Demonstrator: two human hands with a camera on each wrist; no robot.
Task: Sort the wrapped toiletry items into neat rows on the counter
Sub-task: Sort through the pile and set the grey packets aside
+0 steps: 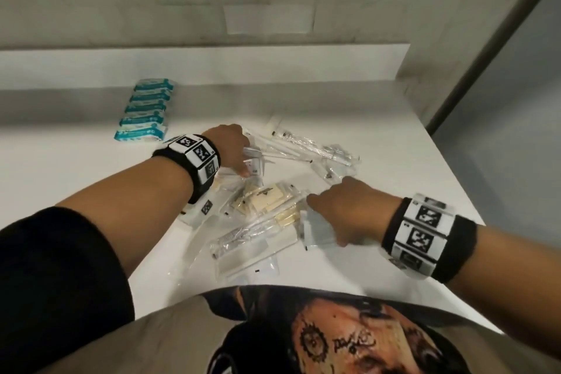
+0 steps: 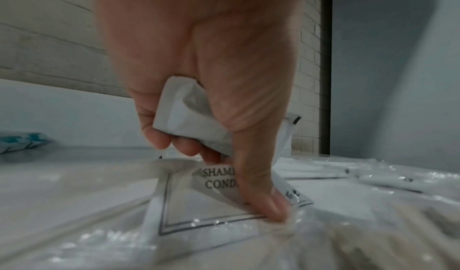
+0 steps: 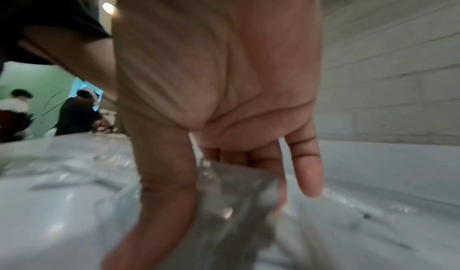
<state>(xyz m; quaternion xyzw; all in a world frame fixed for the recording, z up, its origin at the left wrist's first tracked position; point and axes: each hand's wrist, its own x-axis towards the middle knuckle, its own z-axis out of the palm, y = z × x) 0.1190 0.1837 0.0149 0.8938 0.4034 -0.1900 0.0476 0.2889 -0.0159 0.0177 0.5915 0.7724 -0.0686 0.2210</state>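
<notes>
Both hands are seen lowered into a loose pile of wrapped toiletry items on a white table. By the left hand, a folded white sachet is gripped in the curled fingers, while the thumb is pressed onto a flat sachet printed with the letters "SHAM" and "COND", lying on the heap. By the right hand, a clear plastic packet is pinched between thumb and fingers at the pile's right side, the little finger held straight and apart. Long clear-wrapped pieces and cream-coloured packets are scattered, overlapping, between the two hands. Six teal-and-white packs are laid in a straight row at the table's far left, well apart from the pile. Marker-printed bands are worn on both wrists.
</notes>
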